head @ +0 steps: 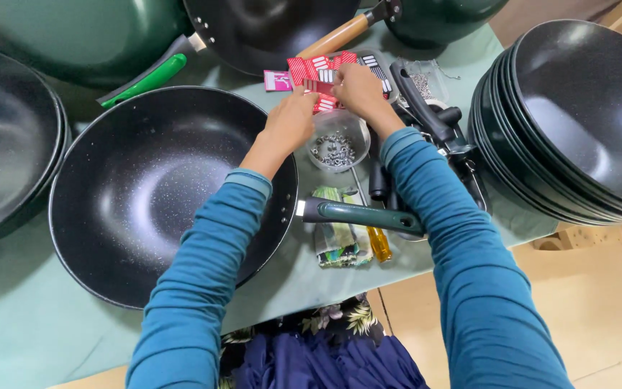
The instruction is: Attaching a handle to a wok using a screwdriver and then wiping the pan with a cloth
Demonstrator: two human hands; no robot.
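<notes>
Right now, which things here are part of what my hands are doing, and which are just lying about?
In use:
left hand
right hand
red-and-white card
bowl of screws
black wok

Lying about:
stacked woks
yellow-handled screwdriver
loose black handles

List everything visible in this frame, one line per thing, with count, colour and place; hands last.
wok with green handle: one, black, centre left on table
stacked pans: one stack, black, right edge
pans at left: stack, black, count unclear
woks at top: at least three, dark green and black, far edge
red and white cards: several, between the hands
bowl of screws: one, clear, below the hands
loose handles: several, black, right of bowl
screwdriver: one, yellow grip, near edge
table: pale green cover
left hand: on the cards
right hand: on the cards
</notes>
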